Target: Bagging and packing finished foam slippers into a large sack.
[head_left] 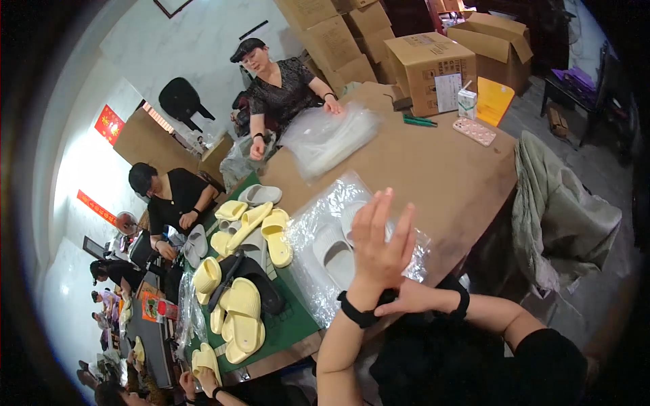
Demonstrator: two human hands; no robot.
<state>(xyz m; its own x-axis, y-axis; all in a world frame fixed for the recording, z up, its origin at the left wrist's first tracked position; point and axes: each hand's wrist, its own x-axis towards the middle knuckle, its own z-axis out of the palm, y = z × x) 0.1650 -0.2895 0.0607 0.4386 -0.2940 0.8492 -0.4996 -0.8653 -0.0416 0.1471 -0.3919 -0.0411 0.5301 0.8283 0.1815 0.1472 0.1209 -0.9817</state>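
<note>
White slippers (334, 254) lie on clear plastic (308, 284), long axis pointing away, beside and partly behind the nearer, wide-spread left hand (381, 240) — the right hand (414, 298) touches the left wristband (357, 312), its grip I cannot tell.

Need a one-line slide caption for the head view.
Right hand at the black wristband of the open left hand, near yellow slippers on a green mat.

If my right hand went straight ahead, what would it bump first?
Your left wrist, by its black band: your right hand seems to touch there, though its fingers are hidden.
</note>
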